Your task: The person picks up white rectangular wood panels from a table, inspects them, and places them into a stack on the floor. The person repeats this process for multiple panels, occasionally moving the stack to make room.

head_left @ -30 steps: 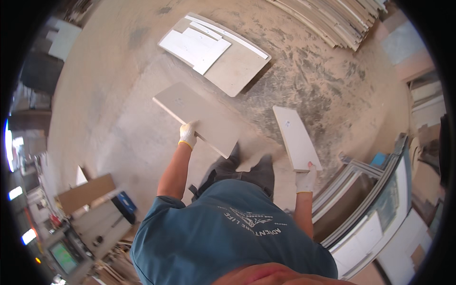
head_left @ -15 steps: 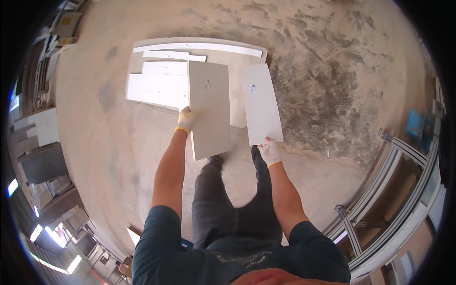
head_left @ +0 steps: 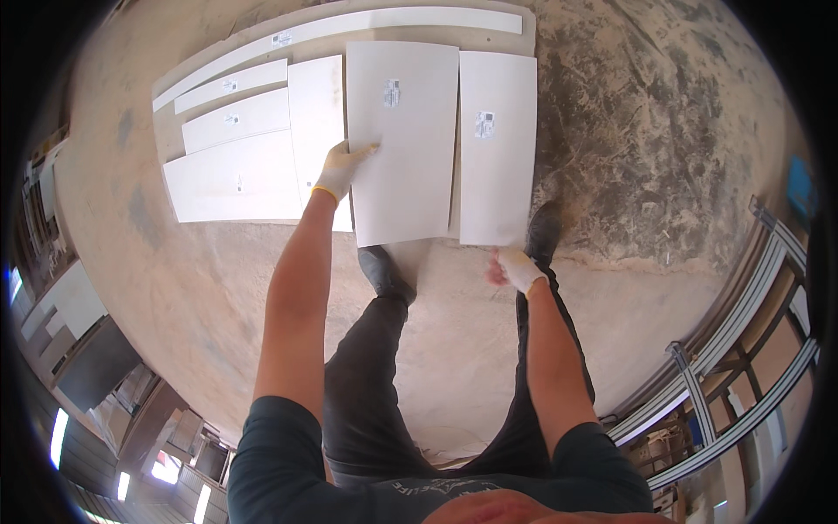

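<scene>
Since the earlier frame, the narrow panel is coming out of the right hand and is now lying over the base board's right end, while the wide panel is dropping flatter over the middle of the base board. The left hand is pinching the wide panel's left edge, its thumb showing on top and the other fingers hidden. The right hand is gripping nothing: its fingers are loosely spread and bent, a little blurred, just off the base board's near edge. Whether the wide panel is already resting fully is staying unclear. Across the base board's left half, an upright panel and several flat pieces are lying face up.

For a clean set-down, the left thumb should be guiding that edge down slowly, the fingers sliding out before they are getting trapped, and the free right hand could be steadying the near edge, keeping the two panels' sides parallel.
</scene>
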